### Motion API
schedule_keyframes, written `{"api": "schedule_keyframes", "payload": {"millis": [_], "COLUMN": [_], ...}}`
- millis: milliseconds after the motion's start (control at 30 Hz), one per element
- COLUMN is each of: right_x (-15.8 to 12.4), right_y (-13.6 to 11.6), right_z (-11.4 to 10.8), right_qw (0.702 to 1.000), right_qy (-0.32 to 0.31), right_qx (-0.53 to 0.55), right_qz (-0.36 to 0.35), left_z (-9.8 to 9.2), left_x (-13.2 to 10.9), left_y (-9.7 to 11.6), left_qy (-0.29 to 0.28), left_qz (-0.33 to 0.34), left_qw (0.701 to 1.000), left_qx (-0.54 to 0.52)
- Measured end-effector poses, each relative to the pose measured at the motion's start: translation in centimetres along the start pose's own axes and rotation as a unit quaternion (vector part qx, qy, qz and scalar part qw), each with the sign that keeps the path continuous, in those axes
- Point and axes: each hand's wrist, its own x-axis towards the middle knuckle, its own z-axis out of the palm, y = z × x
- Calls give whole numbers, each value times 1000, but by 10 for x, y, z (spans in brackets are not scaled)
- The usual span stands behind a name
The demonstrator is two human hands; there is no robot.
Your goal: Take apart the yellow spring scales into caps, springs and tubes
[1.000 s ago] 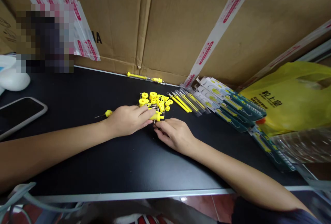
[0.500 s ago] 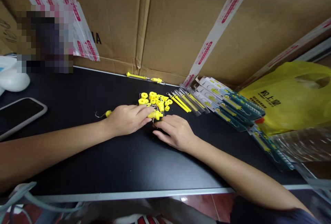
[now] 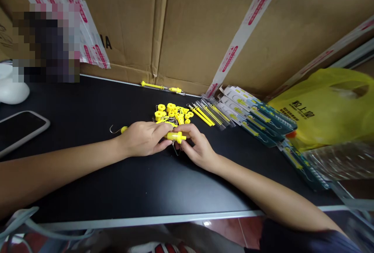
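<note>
My left hand (image 3: 146,138) is wrapped around a yellow tubular spring scale (image 3: 174,136), held sideways just above the black table. Its metal hook (image 3: 115,129) sticks out to the left, and the yellow capped end points right. At that capped end my right hand (image 3: 197,144) is closed, thumb and fingers around a bent metal wire loop (image 3: 176,150) below the tube. Whether the loop is joined to the scale cannot be made out. Just behind lies a pile of yellow plastic caps (image 3: 171,111) mixed with wire pieces.
Thin yellow rods (image 3: 204,115) lie right of the pile, several in clear sleeves. Another spring scale (image 3: 160,87) rests by the cardboard (image 3: 193,31). Boxed scales (image 3: 257,116) and a yellow bag (image 3: 327,109) are at right, a phone (image 3: 25,128) at left.
My right hand has come up to the scale's capped end, its fingers now around the wire loop. The capped end has shifted slightly down and right in view.
</note>
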Motion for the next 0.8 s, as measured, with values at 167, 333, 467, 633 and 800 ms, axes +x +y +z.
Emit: {"api": "schedule_keyframes", "payload": {"millis": [167,333,467,633,800], "right_x": [-1,-1,-2,-2,3], "right_y": [2,1,-2,-1,-2], "right_z": [3,6,8,8,4], "right_qw": [999,999,997,998,998], "right_qy": [39,49,68,64,62], "right_qx": [-10,3,-23,-4,-16], "right_qz": [-12,-6,-13,26,15], "left_z": [-4,-7,-7,-7,-6], "left_x": [3,4,3,2,0], "left_y": [4,5,5,6,5], "left_qy": [-22,-34,-38,-36,-35], "left_qz": [-18,-31,-28,-30,-30], "left_qw": [999,998,997,998,998], "left_qx": [-14,-47,-58,-50,-50]}}
